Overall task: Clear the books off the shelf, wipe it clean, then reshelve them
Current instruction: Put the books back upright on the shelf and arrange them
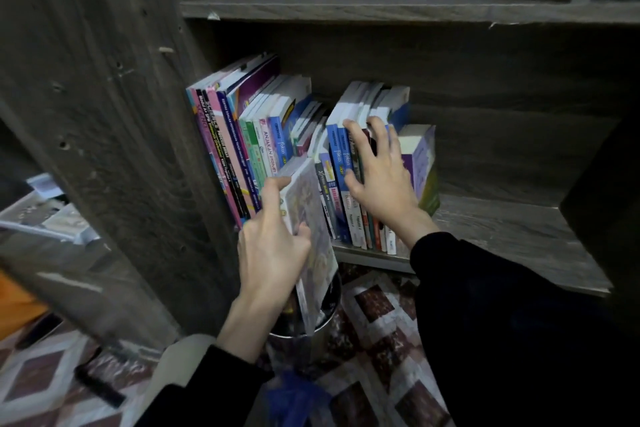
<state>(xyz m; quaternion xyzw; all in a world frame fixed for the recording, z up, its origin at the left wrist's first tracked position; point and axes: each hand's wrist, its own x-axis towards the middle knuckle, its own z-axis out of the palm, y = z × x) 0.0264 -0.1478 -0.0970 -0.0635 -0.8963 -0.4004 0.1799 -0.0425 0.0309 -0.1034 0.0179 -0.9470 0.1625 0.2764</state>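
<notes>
Presently, my left hand (273,246) clamps a pale book (311,218), thumb on one cover and fingers curled over the other. The book tilts half out past the front edge of the shelf (502,229), in the gap between two upright groups. My right hand (381,180) lies spread, fingers straight, against the blue spines (337,163) at the shelf's middle, probably to keep that group from toppling into the gap. Whether the book is leaving or returning, I cannot tell.
</notes>
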